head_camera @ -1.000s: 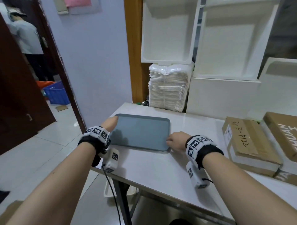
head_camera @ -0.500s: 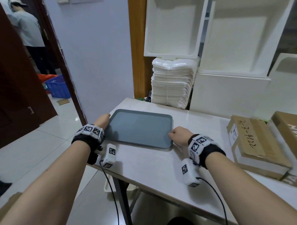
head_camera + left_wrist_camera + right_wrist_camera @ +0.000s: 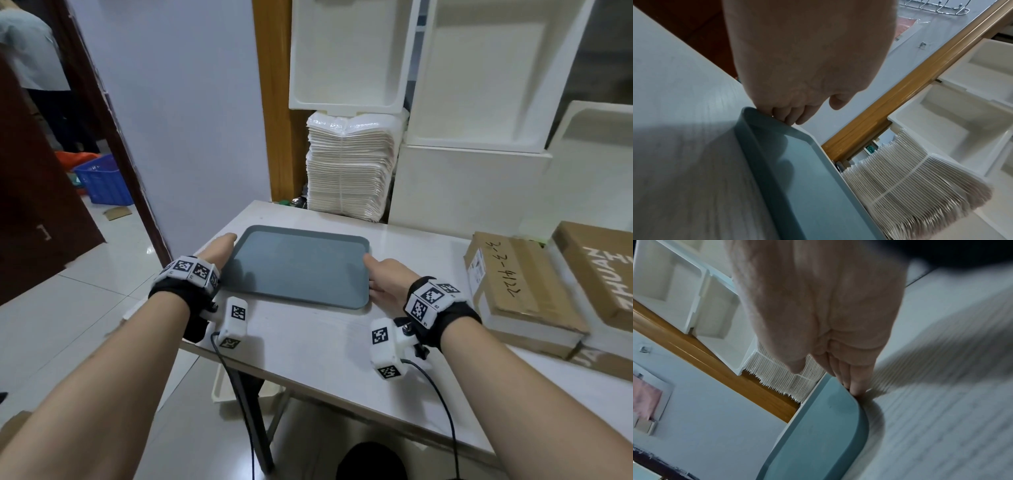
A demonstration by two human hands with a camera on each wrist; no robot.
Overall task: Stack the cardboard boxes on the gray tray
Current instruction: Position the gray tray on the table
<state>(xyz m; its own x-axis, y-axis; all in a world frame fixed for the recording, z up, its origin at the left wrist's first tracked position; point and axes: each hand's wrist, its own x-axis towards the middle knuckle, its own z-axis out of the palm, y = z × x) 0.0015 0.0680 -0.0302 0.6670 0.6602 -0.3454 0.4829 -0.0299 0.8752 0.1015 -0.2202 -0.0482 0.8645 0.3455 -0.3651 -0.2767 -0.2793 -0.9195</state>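
Observation:
The gray tray (image 3: 301,270) lies flat on the white table (image 3: 308,346), with nothing on it. My left hand (image 3: 222,245) rests along its left rim; in the left wrist view the fingertips (image 3: 789,116) touch the rim of the tray (image 3: 807,186) and the thumb stands free. My right hand (image 3: 376,270) lies against the right rim, with straight fingers (image 3: 855,386) pressing the edge of the tray (image 3: 818,426). Two cardboard boxes lie at the table's right: a taped one with handwriting (image 3: 513,284) and a printed one (image 3: 596,270) beyond it.
A tall stack of white paper trays (image 3: 349,171) and white foam boxes (image 3: 472,192) stand behind the tray against the wall. The table's left edge is just beside my left hand. Through the doorway at left are a blue basket (image 3: 102,181) and a person (image 3: 30,51).
My right hand has slid from the tray's near right corner further along its right edge. My left hand stays on the left rim. The view has tilted down a little.

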